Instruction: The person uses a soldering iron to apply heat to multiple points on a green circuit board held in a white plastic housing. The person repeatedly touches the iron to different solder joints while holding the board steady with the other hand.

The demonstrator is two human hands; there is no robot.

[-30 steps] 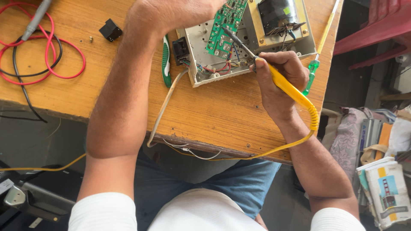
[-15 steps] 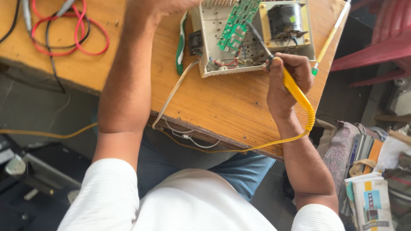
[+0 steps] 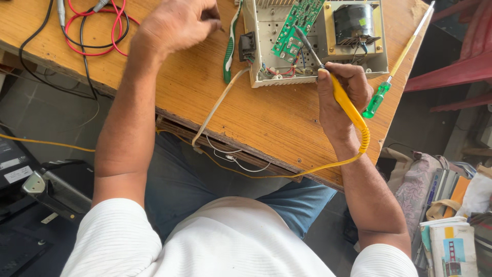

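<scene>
Right hand (image 3: 342, 97) grips yellow soldering iron (image 3: 344, 100), tip on green circuit board (image 3: 297, 28) inside open white chassis (image 3: 256, 46) at desk's far edge. Left hand (image 3: 177, 23) loosely curled beside green toothbrush (image 3: 228, 51); contents not discernible. Advise: steady wrist on wooden desk (image 3: 266, 118), brief tip contact, avoid adjacent wires.

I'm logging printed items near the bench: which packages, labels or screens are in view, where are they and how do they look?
Booklet: bottom right, on the floor pile; rectangular, pale cover with a red bridge picture.
Label: left edge, on a dark device; small white rectangle.
No screens show.
</scene>
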